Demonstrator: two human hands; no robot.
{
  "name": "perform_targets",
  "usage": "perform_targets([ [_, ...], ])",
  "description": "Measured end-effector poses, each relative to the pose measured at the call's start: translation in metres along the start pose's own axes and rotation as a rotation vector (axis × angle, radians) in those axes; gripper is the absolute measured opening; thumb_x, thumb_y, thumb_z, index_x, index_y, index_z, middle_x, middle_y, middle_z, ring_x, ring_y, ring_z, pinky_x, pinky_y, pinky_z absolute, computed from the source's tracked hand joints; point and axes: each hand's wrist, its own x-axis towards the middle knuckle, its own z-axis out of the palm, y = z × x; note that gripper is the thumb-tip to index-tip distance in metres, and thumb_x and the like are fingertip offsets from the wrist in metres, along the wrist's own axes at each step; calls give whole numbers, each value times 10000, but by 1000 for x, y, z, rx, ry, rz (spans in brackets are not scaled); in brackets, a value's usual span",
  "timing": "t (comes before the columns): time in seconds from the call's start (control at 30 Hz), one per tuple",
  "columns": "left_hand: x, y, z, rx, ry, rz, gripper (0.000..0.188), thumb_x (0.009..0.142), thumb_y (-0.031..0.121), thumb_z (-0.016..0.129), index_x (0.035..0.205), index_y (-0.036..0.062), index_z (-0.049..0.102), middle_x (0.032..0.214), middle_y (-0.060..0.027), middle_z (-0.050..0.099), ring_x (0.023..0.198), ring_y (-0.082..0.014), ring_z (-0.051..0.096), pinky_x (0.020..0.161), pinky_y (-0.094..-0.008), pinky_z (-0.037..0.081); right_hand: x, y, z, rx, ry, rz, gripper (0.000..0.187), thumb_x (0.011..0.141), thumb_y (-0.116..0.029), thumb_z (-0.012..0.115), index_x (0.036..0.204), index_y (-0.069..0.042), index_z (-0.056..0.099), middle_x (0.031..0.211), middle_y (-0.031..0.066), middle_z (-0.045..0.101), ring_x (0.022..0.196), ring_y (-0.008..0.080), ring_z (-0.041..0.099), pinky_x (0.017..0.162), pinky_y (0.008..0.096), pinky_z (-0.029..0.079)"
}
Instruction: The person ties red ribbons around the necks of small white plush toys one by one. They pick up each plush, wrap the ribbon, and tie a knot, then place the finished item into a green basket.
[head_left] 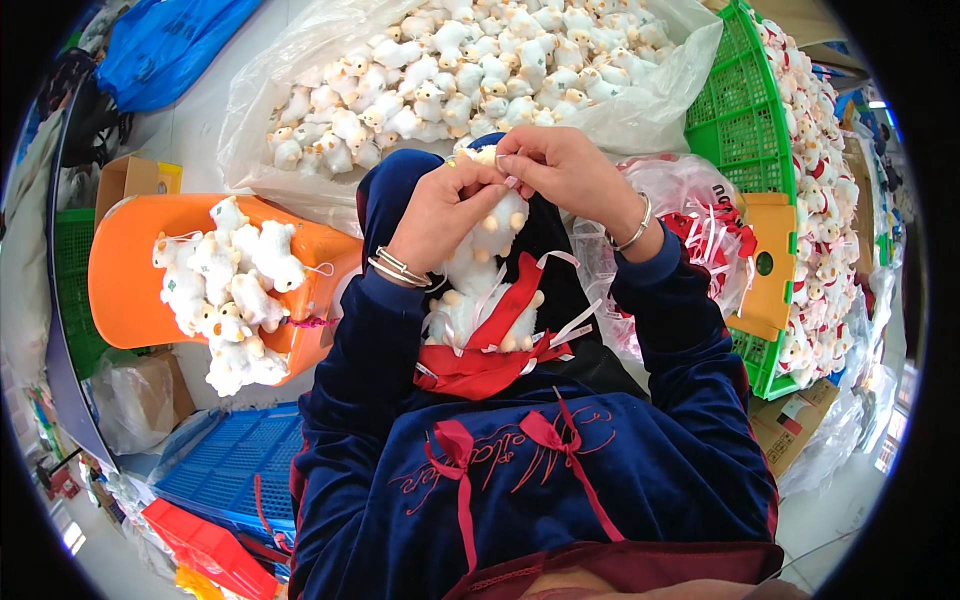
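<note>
Navy top (pixel 530 465) nearest, hands (pixel 448 208) pinch a plush toy (pixel 497 232), perhaps its ribbon (pixel 512 183), over knees (pixel 388 187) beside an orange chair (pixel 122 270).

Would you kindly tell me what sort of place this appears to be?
Probably a soft-toy workshop: a big heap of white plush toys lies on clear plastic, red fabric strips lie below the hands, and a green crate and a blue crate stand around.

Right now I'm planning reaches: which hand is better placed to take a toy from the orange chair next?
Probably the left hand: it's nearer the orange chair and its plush toys. The right hand is farther off; both are at another toy.
</note>
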Motion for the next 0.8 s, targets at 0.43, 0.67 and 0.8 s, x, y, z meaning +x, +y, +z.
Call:
perform_targets([
  [0.43, 5, 12, 8, 129, 94, -81, 242, 939, 183, 693, 1046, -25, 753, 732, -55, 665, 643, -89, 560, 593, -286, 457, -7, 3, 17, -417, 160, -291, 92, 979, -87, 640, 1013, -4, 657, 849, 117, 657, 735, 184, 603, 692, 328, 506],
  [0.67, 10, 13, -7, 87, -46, -113, 249, 971, 192, 674, 1070, -31, 725, 867, -16, 700, 766, -60, 576, 687, -249, 483, -5, 27, -7, -27, -71, -292, 88, 915, -37, 715, 997, -10, 696, 899, 68, 683, 796, 193, 635, 746, 305, 512],
  [0.8, 16, 15, -11, 136, -101, -118, 252, 992, 201, 659, 1081, -29, 710, 903, -13, 706, 819, -61, 592, 743, -243, 500, -3, 14, -18, -122, -159, -349, 89, 912, -37, 711, 994, -2, 707, 904, 74, 694, 810, 198, 642, 751, 305, 515],
])
